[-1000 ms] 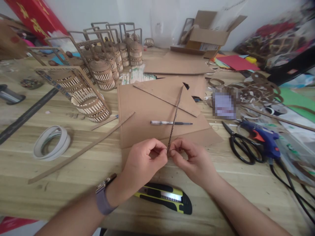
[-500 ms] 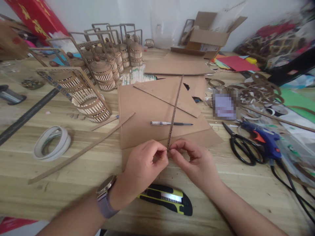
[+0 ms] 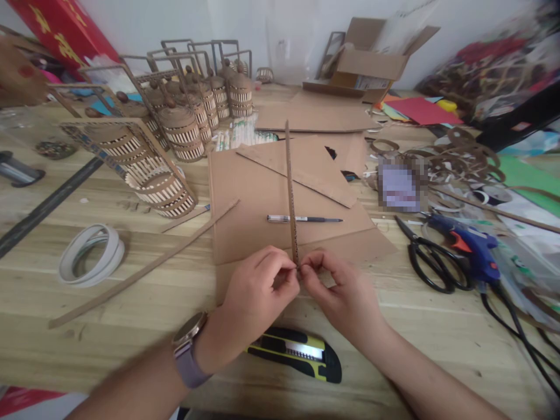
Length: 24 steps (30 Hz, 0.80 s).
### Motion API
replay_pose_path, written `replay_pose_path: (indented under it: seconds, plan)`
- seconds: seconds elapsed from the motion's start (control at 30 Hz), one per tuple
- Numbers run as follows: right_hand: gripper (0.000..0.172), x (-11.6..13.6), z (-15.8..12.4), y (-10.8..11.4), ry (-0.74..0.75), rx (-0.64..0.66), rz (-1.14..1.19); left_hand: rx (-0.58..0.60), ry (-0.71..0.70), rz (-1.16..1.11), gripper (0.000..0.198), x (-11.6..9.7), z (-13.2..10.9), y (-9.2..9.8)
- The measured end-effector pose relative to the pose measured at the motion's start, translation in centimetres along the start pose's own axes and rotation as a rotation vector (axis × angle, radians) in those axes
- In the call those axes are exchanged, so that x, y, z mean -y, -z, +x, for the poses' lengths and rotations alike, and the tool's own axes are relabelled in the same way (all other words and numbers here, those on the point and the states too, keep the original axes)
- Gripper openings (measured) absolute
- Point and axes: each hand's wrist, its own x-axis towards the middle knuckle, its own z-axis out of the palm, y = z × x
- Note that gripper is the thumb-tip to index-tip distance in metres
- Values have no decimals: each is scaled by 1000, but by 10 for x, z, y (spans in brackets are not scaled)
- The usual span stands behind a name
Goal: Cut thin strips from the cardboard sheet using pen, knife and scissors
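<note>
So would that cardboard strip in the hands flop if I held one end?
Probably not much: the cardboard strip stretches straight out from the left hand and right hand. It's likely light, being so narrow. It might crease if bent hard, since its edge looks thin and gappy.

Pale wall (image 3: 131, 26) behind; light wooden table (image 3: 44, 356) (grain running sideways), soft light overall.

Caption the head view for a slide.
Both hands at the near end of a narrow cardboard strip, with a utility knife on the wooden table.
</note>
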Motion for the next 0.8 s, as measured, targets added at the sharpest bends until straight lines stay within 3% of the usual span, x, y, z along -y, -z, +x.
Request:
replay_pose_path:
  seconds: [0.23, 0.43, 0.8]
  plan:
    - [11, -2, 7, 4, 60, 107, 75, 90, 334, -345, 11, -2, 6, 5]
    - [11, -4, 9, 9, 3, 196, 202, 187, 571, -615, 10, -1, 8, 6]
    - [10, -9, 13, 12, -121, 349, 602, 234, 720, -877, 13, -2, 14, 8]
